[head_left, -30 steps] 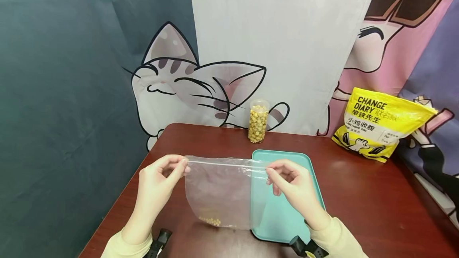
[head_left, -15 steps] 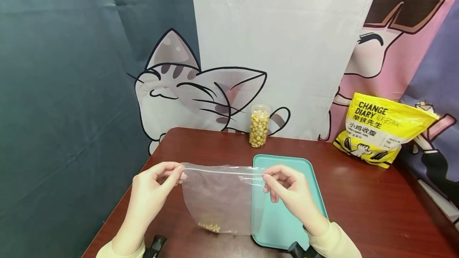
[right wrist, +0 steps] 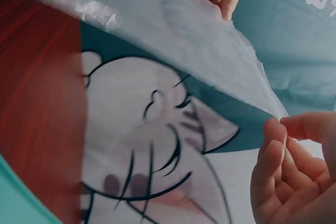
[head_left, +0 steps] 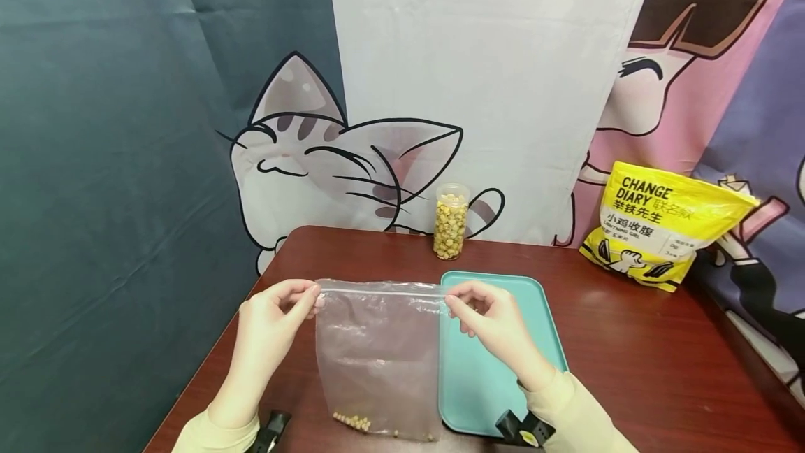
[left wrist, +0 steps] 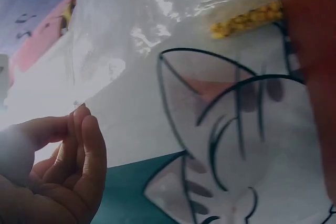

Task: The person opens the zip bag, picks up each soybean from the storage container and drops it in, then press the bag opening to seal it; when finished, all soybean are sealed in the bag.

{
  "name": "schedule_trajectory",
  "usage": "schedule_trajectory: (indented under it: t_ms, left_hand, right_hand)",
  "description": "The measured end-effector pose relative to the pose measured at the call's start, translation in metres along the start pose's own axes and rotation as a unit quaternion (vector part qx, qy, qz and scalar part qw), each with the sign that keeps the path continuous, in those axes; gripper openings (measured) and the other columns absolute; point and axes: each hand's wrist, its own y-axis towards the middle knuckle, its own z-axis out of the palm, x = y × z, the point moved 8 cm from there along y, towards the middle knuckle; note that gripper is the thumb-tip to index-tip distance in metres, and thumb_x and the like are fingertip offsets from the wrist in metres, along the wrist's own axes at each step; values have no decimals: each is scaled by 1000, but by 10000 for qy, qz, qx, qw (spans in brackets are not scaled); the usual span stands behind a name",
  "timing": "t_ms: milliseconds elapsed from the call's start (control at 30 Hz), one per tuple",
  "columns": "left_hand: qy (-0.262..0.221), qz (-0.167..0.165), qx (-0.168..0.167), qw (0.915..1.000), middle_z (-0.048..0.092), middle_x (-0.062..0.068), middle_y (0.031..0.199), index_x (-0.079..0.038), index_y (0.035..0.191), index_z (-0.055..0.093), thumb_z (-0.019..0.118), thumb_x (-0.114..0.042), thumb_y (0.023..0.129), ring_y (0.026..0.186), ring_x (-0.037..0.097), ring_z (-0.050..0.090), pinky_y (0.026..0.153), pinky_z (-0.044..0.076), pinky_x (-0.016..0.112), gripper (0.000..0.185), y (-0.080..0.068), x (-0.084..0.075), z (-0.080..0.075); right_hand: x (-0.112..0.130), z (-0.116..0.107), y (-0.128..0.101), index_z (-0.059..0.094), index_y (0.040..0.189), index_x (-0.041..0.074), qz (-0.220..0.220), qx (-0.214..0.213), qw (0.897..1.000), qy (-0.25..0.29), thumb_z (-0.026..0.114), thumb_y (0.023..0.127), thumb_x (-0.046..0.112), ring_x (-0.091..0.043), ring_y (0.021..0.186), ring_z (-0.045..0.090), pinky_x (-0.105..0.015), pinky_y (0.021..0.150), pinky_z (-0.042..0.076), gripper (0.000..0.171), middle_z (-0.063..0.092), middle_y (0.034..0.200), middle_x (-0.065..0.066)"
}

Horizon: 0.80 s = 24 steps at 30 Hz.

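A clear zip bag (head_left: 376,355) hangs upright above the brown table (head_left: 629,369), with a few yellow kernels (head_left: 352,421) at its bottom. My left hand (head_left: 277,317) pinches the bag's top left corner, and my right hand (head_left: 481,317) pinches its top right corner. In the left wrist view the left hand (left wrist: 63,166) holds the bag's edge (left wrist: 121,56) between thumb and fingers, and the kernels (left wrist: 247,18) show through the plastic. Seen by the right wrist camera, the right hand (right wrist: 294,166) pinches the bag (right wrist: 173,30) at its corner.
A teal tray (head_left: 497,369) lies on the table, partly behind the bag's right side. At the back stands a clear jar of yellow kernels (head_left: 451,221). A yellow pouch (head_left: 663,224) leans at the back right. Cartoon backdrops hang behind the table.
Both hands have shifted slightly left with the bag. The bag now hangs straighter and lower, and its kernels sit nearer the table's front edge.
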Motion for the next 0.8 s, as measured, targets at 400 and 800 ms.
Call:
schedule_trajectory:
  t_ms: [400,800]
  left_hand:
    - [592,30,24,9982,69,0,75,-12,91,73,68,-24,86,63,14,57,56,42,29,13,28,44,39]
    - [711,-524,900,9920,70,3,83,-12,94,73,66,-26,88,72,19,58,64,44,32,17,54,85,82]
  right_hand:
    - [-52,13,28,69,92,11,695,-126,9971,-276,66,88,23,-12,45,49,-25,45,43,13,61,60,-8]
    - [-112,25,46,68,92,3,1528,-373,9875,74,66,88,15,-25,53,63,-31,52,53,13,69,70,-12]
